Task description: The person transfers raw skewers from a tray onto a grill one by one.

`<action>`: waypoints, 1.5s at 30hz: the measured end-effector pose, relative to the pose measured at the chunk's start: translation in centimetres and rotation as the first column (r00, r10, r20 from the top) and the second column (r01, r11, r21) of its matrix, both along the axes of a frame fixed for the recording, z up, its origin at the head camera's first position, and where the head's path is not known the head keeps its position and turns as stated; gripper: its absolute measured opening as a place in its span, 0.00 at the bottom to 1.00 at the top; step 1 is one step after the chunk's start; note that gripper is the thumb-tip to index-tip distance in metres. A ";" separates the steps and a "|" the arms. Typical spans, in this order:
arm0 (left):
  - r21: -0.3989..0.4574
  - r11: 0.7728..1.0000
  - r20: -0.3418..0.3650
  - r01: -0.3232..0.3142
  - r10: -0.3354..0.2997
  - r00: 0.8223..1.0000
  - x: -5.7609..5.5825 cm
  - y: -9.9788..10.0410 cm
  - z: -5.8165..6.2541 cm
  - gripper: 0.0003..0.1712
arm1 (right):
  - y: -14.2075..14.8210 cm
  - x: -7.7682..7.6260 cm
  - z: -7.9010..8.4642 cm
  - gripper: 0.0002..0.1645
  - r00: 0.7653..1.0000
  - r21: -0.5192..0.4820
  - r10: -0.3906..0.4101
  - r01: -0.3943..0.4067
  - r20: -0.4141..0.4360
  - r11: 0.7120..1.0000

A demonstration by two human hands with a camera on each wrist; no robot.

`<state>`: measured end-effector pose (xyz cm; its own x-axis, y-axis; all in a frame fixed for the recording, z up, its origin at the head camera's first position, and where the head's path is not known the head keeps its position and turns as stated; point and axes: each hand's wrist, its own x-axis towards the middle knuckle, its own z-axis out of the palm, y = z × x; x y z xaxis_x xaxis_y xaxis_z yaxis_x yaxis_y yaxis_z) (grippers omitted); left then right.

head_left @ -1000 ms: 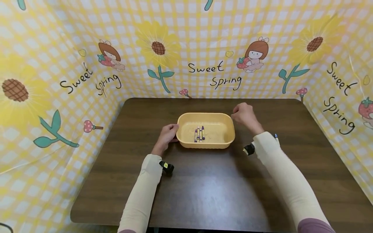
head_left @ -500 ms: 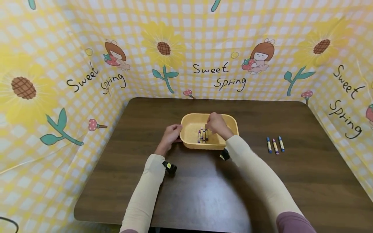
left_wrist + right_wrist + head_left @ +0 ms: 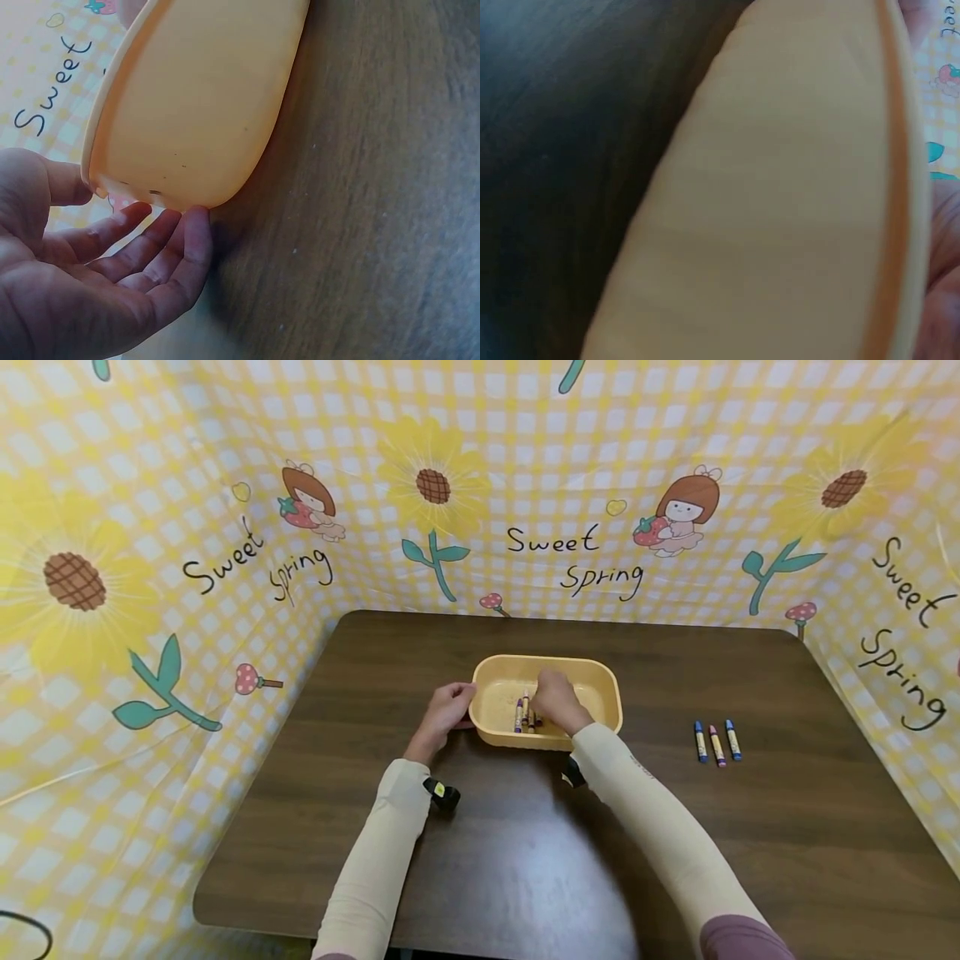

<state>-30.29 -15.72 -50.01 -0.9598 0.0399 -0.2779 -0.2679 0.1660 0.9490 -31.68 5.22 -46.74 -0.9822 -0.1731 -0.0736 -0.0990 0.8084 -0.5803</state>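
A yellow plastic basin [image 3: 487, 732] stands on the table with several crayons [image 3: 518, 716] lying side by side in it. My left hand [image 3: 444, 710] holds its left end; in the left wrist view, thumb and fingertips [image 3: 196, 221] meet the rim and outer wall. My right hand [image 3: 557, 697] reaches into the basin with curled fingers, right beside the crayons. Its fingertips and anything between them are hidden in the head view. In the right wrist view the basin's wall [image 3: 765, 195] covers most of the right hand [image 3: 943, 277].
Three more crayons [image 3: 717, 745], two blue and one pinkish, lie on the brown table [image 3: 510, 843] right of the basin. A checked cloth [image 3: 510, 468] with flowers and "Sweet Spring" lettering hangs behind the table and along its sides.
My right hand has moved left from beyond the basin's right end and down into it, uncovering the three crayons on the table. The left hand stays at the basin.
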 end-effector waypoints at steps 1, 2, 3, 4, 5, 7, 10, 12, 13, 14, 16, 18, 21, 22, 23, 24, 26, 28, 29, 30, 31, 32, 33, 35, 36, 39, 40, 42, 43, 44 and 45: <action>-0.002 1.000 0.002 -0.001 0.001 1.000 0.0 0.0 0.0 0.26 | 0.0 0.0 -0.1 0.27 1.000 0.001 -0.003 0.003 0.005 1.000; -0.002 1.000 0.005 -0.004 0.004 1.000 0.0 0.1 0.0 0.26 | 0.0 0.0 -0.2 0.27 1.000 0.002 -0.006 0.006 0.010 1.000; -0.001 1.000 0.005 -0.006 0.006 1.000 0.1 0.1 0.1 0.26 | 0.0 0.0 -0.3 0.26 1.000 0.004 -0.008 0.008 0.012 1.000; -0.001 1.000 0.005 -0.008 0.008 1.000 0.1 0.2 0.1 0.25 | 0.0 0.0 -0.3 0.26 1.000 0.006 -0.011 0.011 0.013 1.000; -0.003 1.000 0.005 -0.009 0.009 1.000 0.1 0.2 0.2 0.25 | 0.0 0.0 -0.3 0.26 1.000 0.010 -0.016 0.016 0.014 1.000; -0.003 1.000 0.005 -0.010 0.010 1.000 0.2 0.3 0.3 0.26 | 0.1 0.0 -0.4 0.24 1.000 0.023 -0.026 0.025 0.008 0.999; -0.006 1.000 0.005 -0.009 0.009 1.000 0.3 0.5 0.4 0.26 | 0.1 0.0 -0.5 0.23 0.999 0.033 -0.038 0.038 -0.007 0.999; -0.006 1.000 0.008 -0.008 0.008 1.000 0.4 0.5 0.4 0.26 | 0.0 0.2 -0.6 0.24 0.999 0.036 -0.036 0.036 -0.019 0.999; -0.007 1.000 0.008 -0.008 0.008 1.000 0.4 0.5 0.4 0.26 | 0.0 0.3 -0.6 0.24 0.999 0.029 -0.034 0.035 -0.022 0.999; -0.006 1.000 0.008 -0.008 0.008 1.000 0.4 0.5 0.4 0.26 | -0.1 0.4 -0.7 0.25 0.999 0.022 -0.033 0.034 -0.023 0.999; -0.005 1.000 0.007 -0.007 0.007 1.000 0.5 0.5 0.3 0.26 | -0.2 0.6 -0.7 0.26 0.999 0.023 -0.030 0.031 -0.034 0.999; -0.004 1.000 0.003 -0.008 0.008 1.000 0.5 0.5 0.2 0.26 | -0.4 0.6 -0.8 0.27 0.999 0.025 -0.032 0.033 -0.040 0.999; -0.006 1.000 -0.001 -0.011 0.011 1.000 0.5 0.4 0.2 0.26 | -0.6 0.6 -1.0 0.26 0.998 0.039 -0.033 0.035 -0.047 0.999; -0.008 1.000 -0.002 -0.013 0.013 1.000 0.5 0.4 0.2 0.26 | -0.7 0.6 -1.1 0.26 0.998 0.046 -0.035 0.037 -0.047 0.998; -0.009 1.000 -0.002 -0.014 0.014 1.000 0.5 0.4 0.2 0.26 | -0.7 0.5 -1.2 0.26 0.998 0.051 -0.039 0.041 -0.043 0.998; -0.010 1.000 0.000 -0.016 0.016 1.000 0.4 0.4 0.2 0.26 | -0.8 0.4 -1.2 0.25 0.998 0.057 -0.042 0.044 -0.039 0.997; -0.011 1.000 0.002 -0.017 0.017 1.000 0.4 0.3 0.3 0.26 | -0.9 0.3 -1.4 0.24 0.998 0.069 -0.050 0.052 -0.032 0.996; -0.011 1.000 0.004 -0.017 0.017 1.000 0.3 0.3 0.3 0.26 | -1.0 0.2 -1.4 0.22 0.998 0.077 -0.052 0.054 -0.028 0.996; -0.010 1.000 0.004 -0.016 0.016 1.000 0.3 0.3 0.2 0.26 | -1.0 0.2 -1.5 0.20 0.998 0.081 -0.052 0.055 -0.029 0.995; -0.010 1.000 0.004 -0.015 0.015 1.000 0.2 0.2 0.2 0.26 | -1.1 0.2 -1.5 0.19 0.998 0.081 -0.054 0.056 -0.026 0.995; -0.010 1.000 0.003 -0.014 0.014 1.000 0.2 0.2 0.2 0.26 | -1.1 0.2 -1.5 0.18 0.998 0.083 -0.054 0.055 -0.026 0.995; -0.009 1.000 0.001 -0.014 0.014 1.000 0.2 0.3 0.1 0.26 | -1.1 0.2 -1.5 0.16 0.998 0.089 -0.053 0.055 -0.023 0.995; -0.010 1.000 0.001 -0.014 0.014 1.000 0.2 0.3 0.1 0.26 | -1.1 0.2 -1.6 0.15 0.998 0.091 -0.054 0.055 -0.019 0.994; -0.010 1.000 -0.003 -0.016 0.016 1.000 0.2 0.3 0.0 0.26 | -1.2 0.2 -1.6 0.14 0.998 0.097 -0.057 0.060 -0.026 0.993; -0.010 1.000 -0.005 -0.017 0.017 1.000 0.2 0.3 0.0 0.26 | -1.2 0.3 -1.6 0.14 0.998 0.104 -0.058 0.061 -0.030 0.993; -0.009 1.000 -0.007 -0.019 0.019 1.000 0.1 0.3 0.0 0.26 | -1.3 0.3 -1.8 0.13 0.997 0.115 -0.058 0.063 -0.045 0.991; -0.009 1.000 -0.009 -0.020 0.020 1.000 0.1 0.2 0.0 0.26 | -1.3 0.3 -1.8 0.13 0.997 0.119 -0.057 0.063 -0.052 0.991; -0.010 1.000 -0.009 -0.021 0.021 1.000 0.1 0.2 0.0 0.26 | -1.3 0.2 -1.9 0.12 0.997 0.128 -0.057 0.062 -0.048 0.990; -0.011 1.000 -0.008 -0.021 0.021 1.000 0.1 0.2 0.0 0.26 | -1.3 0.2 -2.0 0.12 0.997 0.127 -0.058 0.064 -0.045 0.990; -0.011 1.000 -0.007 -0.021 0.021 1.000 0.1 0.2 0.0 0.26 | -1.3 0.1 -2.0 0.11 0.997 0.130 -0.060 0.065 -0.043 0.989; -0.014 1.000 -0.006 -0.020 0.020 1.000 0.1 0.2 0.0 0.26 | -1.3 0.1 -2.1 0.10 0.997 0.130 -0.062 0.066 -0.040 0.989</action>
<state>-30.18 -15.51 -49.99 -0.9620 0.0170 -0.2726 -0.2657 0.1737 0.9483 -31.61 3.95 -48.83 -0.9933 -0.1010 -0.0559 -0.0636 0.8828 -0.4654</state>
